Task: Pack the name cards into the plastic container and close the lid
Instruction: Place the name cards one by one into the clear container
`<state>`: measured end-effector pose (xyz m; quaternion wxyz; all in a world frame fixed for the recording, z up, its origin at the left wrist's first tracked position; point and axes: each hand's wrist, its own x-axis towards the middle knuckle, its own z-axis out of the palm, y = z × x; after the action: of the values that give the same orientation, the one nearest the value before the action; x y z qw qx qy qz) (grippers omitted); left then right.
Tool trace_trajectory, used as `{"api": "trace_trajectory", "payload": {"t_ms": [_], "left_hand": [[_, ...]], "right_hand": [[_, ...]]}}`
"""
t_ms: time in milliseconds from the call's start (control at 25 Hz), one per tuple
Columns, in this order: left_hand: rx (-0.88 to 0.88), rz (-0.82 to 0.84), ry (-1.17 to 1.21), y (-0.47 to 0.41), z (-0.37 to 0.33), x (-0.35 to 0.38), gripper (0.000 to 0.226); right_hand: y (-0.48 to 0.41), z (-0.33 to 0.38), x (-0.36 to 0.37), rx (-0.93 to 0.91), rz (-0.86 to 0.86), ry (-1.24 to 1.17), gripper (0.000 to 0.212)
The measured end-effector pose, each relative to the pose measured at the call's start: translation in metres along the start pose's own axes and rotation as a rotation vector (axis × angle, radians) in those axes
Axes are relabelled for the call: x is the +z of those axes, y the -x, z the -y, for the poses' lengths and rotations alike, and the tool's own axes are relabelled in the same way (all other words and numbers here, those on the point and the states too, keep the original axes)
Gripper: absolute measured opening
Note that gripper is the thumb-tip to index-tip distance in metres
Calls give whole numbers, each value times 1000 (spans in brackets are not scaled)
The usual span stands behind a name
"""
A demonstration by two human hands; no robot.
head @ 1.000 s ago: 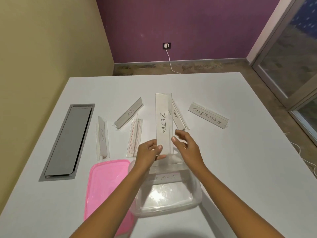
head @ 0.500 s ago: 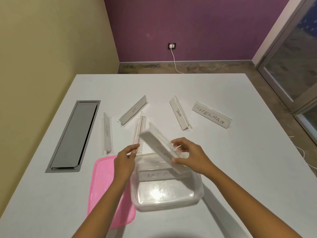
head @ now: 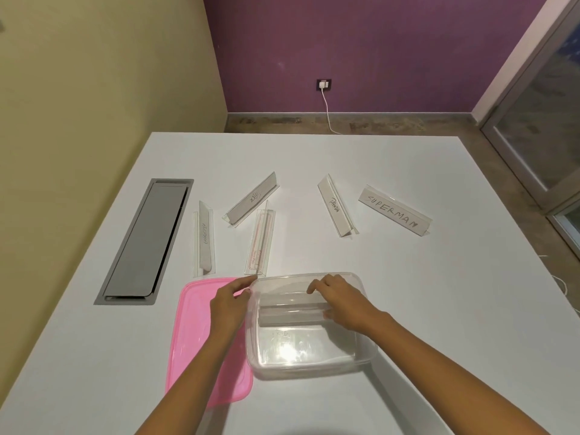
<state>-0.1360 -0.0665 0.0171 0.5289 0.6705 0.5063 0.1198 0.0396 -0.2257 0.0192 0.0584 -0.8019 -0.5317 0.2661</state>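
Note:
A clear plastic container [head: 314,359] stands open near the front of the white table. Inside it lie name cards [head: 292,312]; my right hand [head: 340,301] rests on the top one, fingers curled over it. My left hand [head: 230,304] touches the container's left rim, empty, over the pink lid [head: 194,337] lying flat beside it. Farther back lie several cards: SUPERMAN [head: 394,211], PANDA [head: 336,208], a tilted one [head: 252,199], a flat red-lined one [head: 260,243] and a leftmost one [head: 204,238].
A grey cable hatch [head: 147,243] is set into the table [head: 439,309] at the left. A yellow wall runs along the left, a purple wall with a socket and white cable [head: 326,105] behind. A glass door stands at the right.
The ZEBRA card was held upright in both hands, then tilted and laid down into the container. My left hand let go and moved to the container's left rim.

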Motion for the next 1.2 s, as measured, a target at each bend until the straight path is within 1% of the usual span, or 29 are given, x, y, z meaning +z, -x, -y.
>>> {"api": "trace_trajectory", "payload": {"t_ms": [120, 360, 480, 560, 600, 640, 720, 760, 800, 880, 960, 1040, 1120, 1200], "left_hand": [[0, 5, -8, -2, 2, -1, 33], [30, -20, -3, 0, 5, 1, 31], [39, -15, -14, 0, 3, 1, 34], [58, -27, -35, -3, 1, -2, 37], [65, -56, -45, -6, 0, -6, 37], [66, -107, -55, -9, -2, -10, 37], [44, -260, -107, -23, -5, -20, 37], [16, -336, -166, -33, -4, -25, 40], [-37, -389, -243, -44, -3, -31, 45], [-182, -405, -357, -69, 1, -42, 54], [-287, -347, -377, -88, 3, -49, 53], [-323, -297, -350, -99, 4, -50, 45], [-335, -299, -318, -105, 3, -50, 39], [-341, -298, -317, -109, 3, -50, 31]], "right_hand": [[-4, 1, 10, -2, -12, 38, 48], [1, -1, 24, -26, -147, 25, 45], [5, 0, 28, -42, -180, 19, 46], [9, 3, 25, -55, -217, -11, 41], [12, 5, 23, -60, -277, -32, 36], [15, 6, 20, -67, -377, -36, 30], [17, 4, 15, -33, -621, -5, 22], [18, 2, 13, 33, -705, -5, 26], [18, 0, 11, 112, -748, -15, 32], [19, -5, 10, 244, -744, -38, 41], [20, -10, 13, 311, -677, -59, 44], [23, -13, 17, 311, -638, -64, 52], [23, -15, 18, 292, -622, -61, 61], [22, -18, 17, 273, -619, -59, 63]]}}
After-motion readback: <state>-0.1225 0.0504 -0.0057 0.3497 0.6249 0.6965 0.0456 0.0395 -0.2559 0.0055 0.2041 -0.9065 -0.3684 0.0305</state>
